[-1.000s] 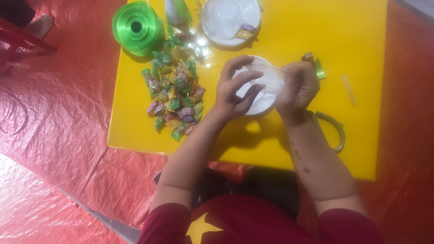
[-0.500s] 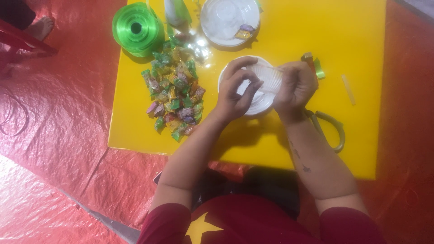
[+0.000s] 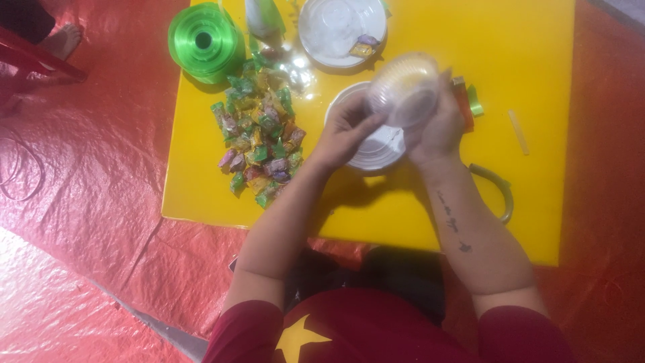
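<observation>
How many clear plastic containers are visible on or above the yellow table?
3: one round clear plastic container at the table's top edge holding two candies, one flat under the hands, and one lifted in both hands. More may be nested unseen.

We are sitting on the floor of what looks like a home or an informal craft spot: a low yellow surface (image 3: 222, 175) stands on a red plastic sheet (image 3: 94, 168). Left of our hands lies a heap of wrapped candies (image 3: 259, 144), with a green ribbon roll (image 3: 203, 42) beyond it.
</observation>
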